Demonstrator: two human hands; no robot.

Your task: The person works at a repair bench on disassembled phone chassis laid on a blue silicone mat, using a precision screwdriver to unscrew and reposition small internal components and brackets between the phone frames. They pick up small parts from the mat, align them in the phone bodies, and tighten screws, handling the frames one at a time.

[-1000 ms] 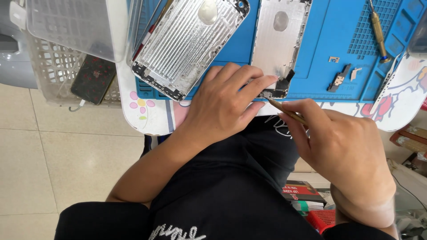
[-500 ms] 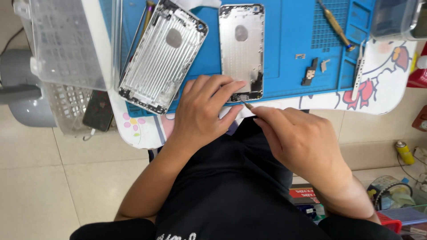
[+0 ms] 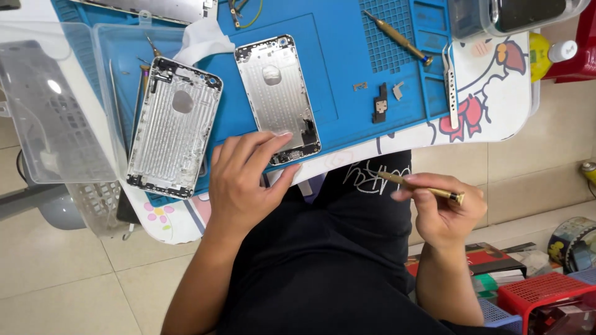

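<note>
The left hand (image 3: pixel 239 183) lay spread and loose at the table's near edge, its fingertips (image 3: pixel 282 135) resting on the lower end of a silver phone housing (image 3: pixel 277 99), holding nothing. The right hand (image 3: pixel 444 208) was off the table, over the lap, fingers pinched around a slim brass-coloured screwdriver (image 3: pixel 422 187) held almost level. The housing sat on a blue work mat (image 3: pixel 347 56), back shell up. Just to its left a second, larger silver housing (image 3: pixel 174 127) lay tilted, partly over a clear plastic lid (image 3: pixel 56 111). Farther along the mat were small dark parts (image 3: pixel 380 103), another screwdriver (image 3: pixel 397 38) and pale tweezers (image 3: pixel 451 87).
</note>
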